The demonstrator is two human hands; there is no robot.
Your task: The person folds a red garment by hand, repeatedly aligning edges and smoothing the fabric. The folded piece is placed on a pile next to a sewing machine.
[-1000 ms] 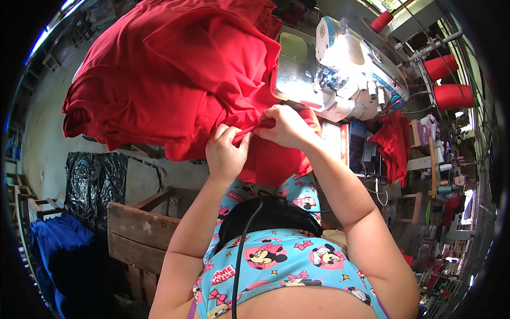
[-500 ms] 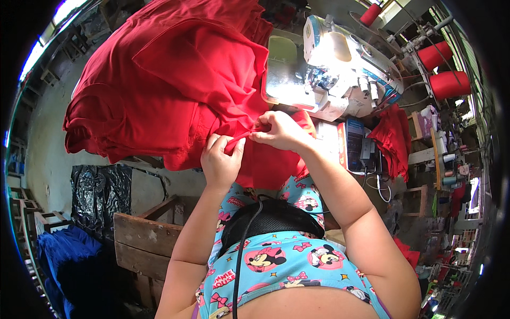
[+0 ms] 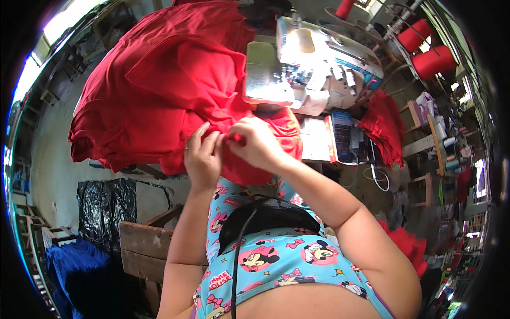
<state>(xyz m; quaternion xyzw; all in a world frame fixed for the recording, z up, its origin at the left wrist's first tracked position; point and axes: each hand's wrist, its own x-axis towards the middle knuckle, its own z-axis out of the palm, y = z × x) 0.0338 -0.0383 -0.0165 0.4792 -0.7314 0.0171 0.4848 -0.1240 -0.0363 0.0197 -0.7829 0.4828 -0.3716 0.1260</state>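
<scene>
A big heap of red cloth [image 3: 159, 90] lies over the table and hangs off its near edge. Both my hands pinch its edge close together, just in front of a white sewing machine [image 3: 313, 69]. My left hand [image 3: 202, 154] grips the fabric from the left with curled fingers. My right hand [image 3: 255, 141] holds the same edge from the right, fingertips touching the left hand's. More red cloth [image 3: 276, 133] bunches beyond my right hand, under the machine's metal plate [image 3: 263, 77].
Red thread cones [image 3: 425, 48] stand behind the machine. Another red cloth piece [image 3: 385, 130] drapes at the table's right end, near a small box [image 3: 342, 135]. A wooden bench [image 3: 141, 242], black plastic sheet [image 3: 103, 204] and blue cloth [image 3: 77, 271] lie lower left.
My two hands have drawn closer together on the cloth's edge and shifted slightly toward me. The view has tilted, so the machine sits higher in the picture.
</scene>
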